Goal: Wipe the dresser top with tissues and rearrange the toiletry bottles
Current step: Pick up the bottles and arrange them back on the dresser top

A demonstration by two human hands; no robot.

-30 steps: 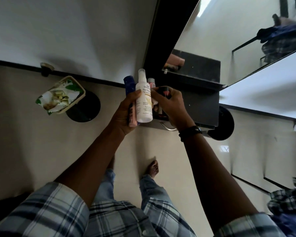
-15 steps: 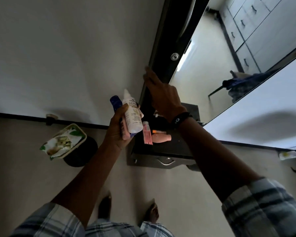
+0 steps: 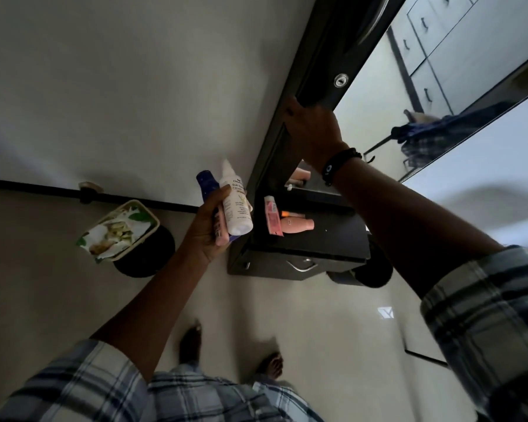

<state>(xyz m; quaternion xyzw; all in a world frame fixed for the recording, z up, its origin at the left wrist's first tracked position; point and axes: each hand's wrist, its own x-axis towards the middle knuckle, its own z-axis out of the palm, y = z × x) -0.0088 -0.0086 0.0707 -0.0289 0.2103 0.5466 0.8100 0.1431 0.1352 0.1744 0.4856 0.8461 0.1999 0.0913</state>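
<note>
1. Left hand point(image 3: 209, 229): closed around a cluster of bottles held upright just left of the dresser; fingers point(image 3: 219, 226) wrap the front of the cluster; a white spray bottle point(image 3: 236, 205) with printed label sits foremost, a dark blue bottle point(image 3: 207, 185) behind it, and a pink item partly hidden under the fingers, not identifiable.
2. Right hand point(image 3: 314, 132): raised against the dark mirror frame point(image 3: 305, 71); fingers curled over the frame's edge, gripping it; a dark wristband point(image 3: 337, 164) on the wrist.
3. Dresser counter point(image 3: 333, 239): dark surface below the mirror; a pink tube point(image 3: 272, 216) lies on it at the left end; a peach bottle point(image 3: 296, 225) lies on its side touching the tube; a small orange item point(image 3: 290, 213) lies just behind them; drawer with metal handle point(image 3: 301, 265) on the front face.
4. Mirror point(image 3: 393, 95): reflects cabinet doors and a plaid garment.
5. Floor to the left: a tissue pack point(image 3: 116, 231) with printed wrapper rests on a dark round stool point(image 3: 153, 260), well apart from the dresser.
6. Person: plaid sleeves on both arms; bare feet on the pale floor.
</note>
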